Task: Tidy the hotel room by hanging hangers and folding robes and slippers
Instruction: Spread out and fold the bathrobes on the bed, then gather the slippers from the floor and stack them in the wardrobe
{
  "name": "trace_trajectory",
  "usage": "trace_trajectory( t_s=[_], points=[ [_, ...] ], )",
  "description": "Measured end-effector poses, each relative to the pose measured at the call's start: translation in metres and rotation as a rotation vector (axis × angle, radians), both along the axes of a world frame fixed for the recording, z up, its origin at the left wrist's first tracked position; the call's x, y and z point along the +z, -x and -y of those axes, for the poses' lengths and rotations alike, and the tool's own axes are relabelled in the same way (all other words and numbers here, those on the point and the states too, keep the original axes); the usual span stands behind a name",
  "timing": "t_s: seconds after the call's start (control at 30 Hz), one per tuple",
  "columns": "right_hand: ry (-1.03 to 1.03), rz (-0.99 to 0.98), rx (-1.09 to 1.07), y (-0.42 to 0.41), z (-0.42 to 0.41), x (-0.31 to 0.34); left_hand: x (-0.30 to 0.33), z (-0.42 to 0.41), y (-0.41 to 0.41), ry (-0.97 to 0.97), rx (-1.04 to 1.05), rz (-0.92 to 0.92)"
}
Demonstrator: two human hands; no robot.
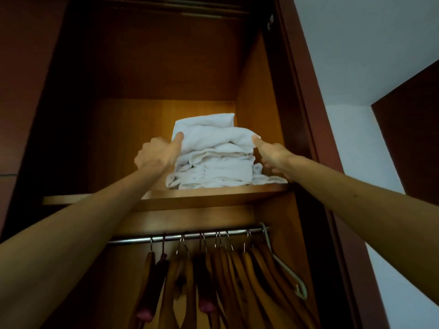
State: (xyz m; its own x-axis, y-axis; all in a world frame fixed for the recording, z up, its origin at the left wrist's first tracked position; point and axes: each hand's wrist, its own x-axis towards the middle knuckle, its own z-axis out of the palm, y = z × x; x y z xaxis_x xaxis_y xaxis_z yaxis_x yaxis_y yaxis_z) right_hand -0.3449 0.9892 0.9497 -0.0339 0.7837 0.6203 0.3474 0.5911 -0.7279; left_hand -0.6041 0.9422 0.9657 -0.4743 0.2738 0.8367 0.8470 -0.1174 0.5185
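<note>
Head view: both bare arms reach up and forward into a wooden wardrobe (259, 96). The left hand (155, 155) lies against the left side of a stack of robes (213, 157), thumb laid flat on the upper fold, the other fingers hidden behind the cloth, so its grip cannot be told. The right hand (273, 157) touches the stack's right side, thumb up against the top fold and fingers spread low along the cloth; its grip is apart, pressing rather than clasping. The robes are white, soft and towel-like, folded in rumpled layers, and they sit on the shelf (209, 194), towards its right end. The shelf is smooth, warm-toned wood. Below it runs a shiny metal rail (190, 236) carrying curved wooden hangers (237, 269) on wire hooks, and one pale plastic hanger (285, 269) at the right end.
</note>
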Motion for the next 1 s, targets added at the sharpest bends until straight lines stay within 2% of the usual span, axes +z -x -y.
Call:
trace_trajectory(
  t_s=[0.1, 0.23, 0.3, 0.43, 0.53, 0.77, 1.0],
  points=[
    [-0.211, 0.117, -0.093, -0.013, 0.040, -0.052, -0.061, 0.020, -0.053, -0.028, -0.073, -0.241],
    [-0.436, 0.144, -0.211, -0.053, 0.075, -0.155, -0.164, 0.033, -0.119, 0.045, -0.300, -0.352],
    [-0.419, 0.167, -0.293, -0.082, 0.085, -0.211, -0.217, 0.037, -0.150, 0.064, -0.384, -0.396],
    [-0.271, 0.225, -0.390, -0.152, 0.113, -0.320, -0.316, 0.041, -0.226, 0.112, -0.496, -0.459],
    [-0.110, 0.224, -0.463, -0.211, 0.131, -0.395, -0.386, 0.041, -0.291, 0.189, -0.682, -0.482],
    [0.267, 0.154, -0.701, -0.334, 0.188, -0.556, -0.537, 0.042, -0.435, 0.485, -0.990, -0.508],
    [0.713, 0.110, -0.901, -0.425, 0.248, -0.713, -0.710, 0.059, -0.569, 0.863, -1.279, -0.715]
  ],
)
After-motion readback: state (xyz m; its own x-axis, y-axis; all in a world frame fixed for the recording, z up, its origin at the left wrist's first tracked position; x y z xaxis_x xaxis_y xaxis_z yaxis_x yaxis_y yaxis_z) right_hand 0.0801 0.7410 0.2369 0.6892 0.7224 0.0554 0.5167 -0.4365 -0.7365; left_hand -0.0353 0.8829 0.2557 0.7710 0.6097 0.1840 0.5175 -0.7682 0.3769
